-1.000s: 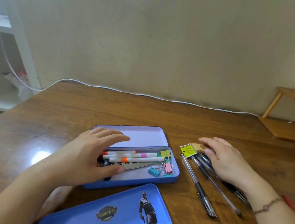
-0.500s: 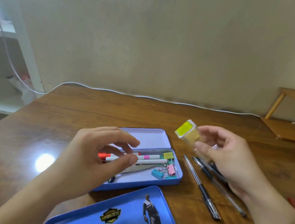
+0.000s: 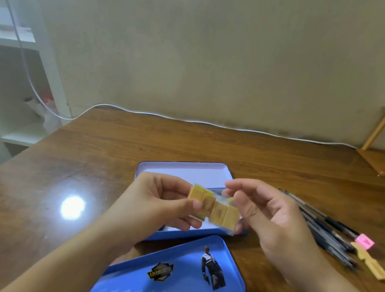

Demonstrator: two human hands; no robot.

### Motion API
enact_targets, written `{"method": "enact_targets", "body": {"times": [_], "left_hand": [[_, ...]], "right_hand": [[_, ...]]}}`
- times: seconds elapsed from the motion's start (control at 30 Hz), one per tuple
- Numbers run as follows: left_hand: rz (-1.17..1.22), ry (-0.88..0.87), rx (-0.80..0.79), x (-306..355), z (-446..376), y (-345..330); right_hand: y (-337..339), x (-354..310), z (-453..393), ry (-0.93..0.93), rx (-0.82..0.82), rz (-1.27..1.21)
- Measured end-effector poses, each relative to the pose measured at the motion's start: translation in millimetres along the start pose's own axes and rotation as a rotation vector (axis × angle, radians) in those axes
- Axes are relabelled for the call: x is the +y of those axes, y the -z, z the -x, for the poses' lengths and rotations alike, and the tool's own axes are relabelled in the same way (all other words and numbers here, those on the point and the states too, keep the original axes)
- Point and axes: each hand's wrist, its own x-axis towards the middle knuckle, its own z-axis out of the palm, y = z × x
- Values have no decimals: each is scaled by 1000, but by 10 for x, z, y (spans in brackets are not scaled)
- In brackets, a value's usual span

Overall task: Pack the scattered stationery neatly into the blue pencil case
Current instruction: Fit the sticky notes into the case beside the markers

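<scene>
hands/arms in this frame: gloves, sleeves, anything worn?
Both are bare: no gloves. The left hand and right hand show no rings on the visible fingers. Both forearms are uncovered to the frame edge, no sleeves. No watch or band shows at either wrist in this blurred frame.

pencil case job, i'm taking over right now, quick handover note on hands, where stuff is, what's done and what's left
Left hand: grips the left end of the tan packet in clear wrap.
Right hand: fingers pinch the packet's right end.
The packet is held in the air over the open blue pencil case; the hands hide what is inside the case.
The lid lies on the table in front of the case.
Left: put the packet in, then the pens, pink cube and tan strip to the right, then fit the lid.
</scene>
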Motion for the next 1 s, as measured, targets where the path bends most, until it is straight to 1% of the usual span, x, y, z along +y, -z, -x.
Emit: {"method": "enact_targets", "body": {"times": [0.13,0.3,0.5,0.57,0.67,0.77,0.83,0.93,1.0], "left_hand": [[66,37,0,5,-34,67],[53,43,-40,-8,-30,57],[-21,21,-121,-50,-9,39],[-83,-11,-137,-66,2,14],[-257,-95,-115,-91,-1,-12],[-281,-143,-64,-96,-20,20],[-300,-175,-64,-84,-21,37],[-432,-222,-91,-91,7,15],[-509,-250,-80,-113,26,-14]], "right_hand": [[-2,12,12,37,18,-46],[-11,84,5,26,-34,-75],[-30,103,24,15,-55,-27],[-60,91,42,17,-67,-20],[-107,76,56,12,-109,15],[-107,78,55,28,-105,45],[-108,75,53,31,-121,59],[-105,54,41,23,-159,25],[-98,16,39,32,-160,33]]}}
